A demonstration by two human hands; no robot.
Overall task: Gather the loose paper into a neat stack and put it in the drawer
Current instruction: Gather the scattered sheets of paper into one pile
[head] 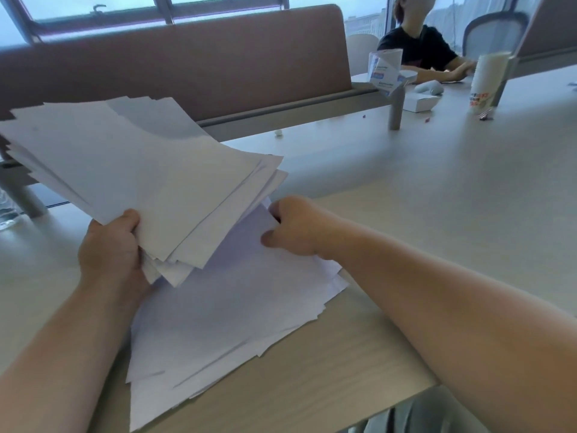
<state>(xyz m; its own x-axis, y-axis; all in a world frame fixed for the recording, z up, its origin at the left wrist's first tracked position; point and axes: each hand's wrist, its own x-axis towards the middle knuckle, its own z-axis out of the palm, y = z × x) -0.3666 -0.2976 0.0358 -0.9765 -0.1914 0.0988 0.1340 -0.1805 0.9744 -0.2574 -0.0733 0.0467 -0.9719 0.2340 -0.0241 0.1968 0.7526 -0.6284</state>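
While left hand (109,248) lifts paper (140,170), right hand (296,228) pinches more.

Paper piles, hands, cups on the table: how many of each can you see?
Paper piles: 2, a lifted bunch and a spread pile on the table
Hands on the paper: 2, left hand and right hand
Cups: 1, a tall white cup
Total: 5

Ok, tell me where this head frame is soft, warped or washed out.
Head view: daylight from the window washes out the top; wide-angle bending curves the partition and table edges; the far cup and seated person are soft; the lifted paper in the left hand shows little surface detail.
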